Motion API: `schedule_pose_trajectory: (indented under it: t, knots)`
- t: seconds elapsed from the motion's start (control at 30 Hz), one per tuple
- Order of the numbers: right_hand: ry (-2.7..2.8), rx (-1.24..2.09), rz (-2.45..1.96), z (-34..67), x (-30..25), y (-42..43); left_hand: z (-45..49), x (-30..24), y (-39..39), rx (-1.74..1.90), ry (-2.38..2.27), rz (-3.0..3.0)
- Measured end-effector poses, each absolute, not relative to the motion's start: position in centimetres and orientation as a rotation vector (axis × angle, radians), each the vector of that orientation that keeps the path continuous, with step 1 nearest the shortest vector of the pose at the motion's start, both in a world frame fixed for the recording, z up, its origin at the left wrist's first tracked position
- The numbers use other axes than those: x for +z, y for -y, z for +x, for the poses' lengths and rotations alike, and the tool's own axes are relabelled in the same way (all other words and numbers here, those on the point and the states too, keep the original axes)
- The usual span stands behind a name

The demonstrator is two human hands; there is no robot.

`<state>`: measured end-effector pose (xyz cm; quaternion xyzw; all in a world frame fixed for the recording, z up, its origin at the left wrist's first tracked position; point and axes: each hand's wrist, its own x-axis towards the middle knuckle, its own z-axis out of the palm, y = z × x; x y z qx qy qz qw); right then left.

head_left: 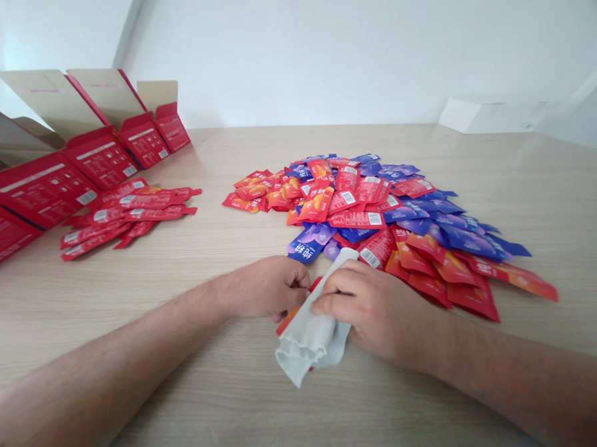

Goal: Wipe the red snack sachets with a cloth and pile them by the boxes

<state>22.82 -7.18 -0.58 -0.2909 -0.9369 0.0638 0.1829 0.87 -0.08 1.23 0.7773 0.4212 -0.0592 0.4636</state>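
My left hand (264, 286) is closed, pinching the edge of a red sachet (287, 321) that lies on the wooden table (198, 402). My right hand (378, 309) is curled over a white cloth (309, 343) and presses it down on the same sachet, which is mostly hidden. Just beyond both hands lies a big heap of red, orange and blue sachets (378, 219). A blue and purple sachet (309, 243) sits at the heap's near edge, close to my fingers.
A smaller pile of red sachets (128, 212) lies to the left. Behind it stand several open red cartons (100, 160) in a row along the left edge. A white box (493, 114) rests by the wall at the far right.
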Motion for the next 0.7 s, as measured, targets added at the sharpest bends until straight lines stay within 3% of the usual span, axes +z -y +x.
schedule_pose_trajectory:
  t: [0.17, 0.3, 0.47, 0.7]
  knots:
    - [2.723, 0.201, -0.681, 22.67, -0.45, 7.25, 0.82, 1.2, -0.02, -0.135, -1.031, 1.939]
    - [2.645, 0.215, -0.847, 22.8, -0.46, 7.09, 0.75, 1.13, 0.14, -0.138, -1.035, 1.903]
    - [2.721, 0.18, -0.696, 22.7, -0.48, 7.19, 0.72, 1.21, -0.02, -0.143, -1.031, 1.946]
    - [2.663, 0.187, -0.809, 22.77, -0.5, 7.13, 0.67, 1.17, 0.13, -0.147, -1.015, 1.927]
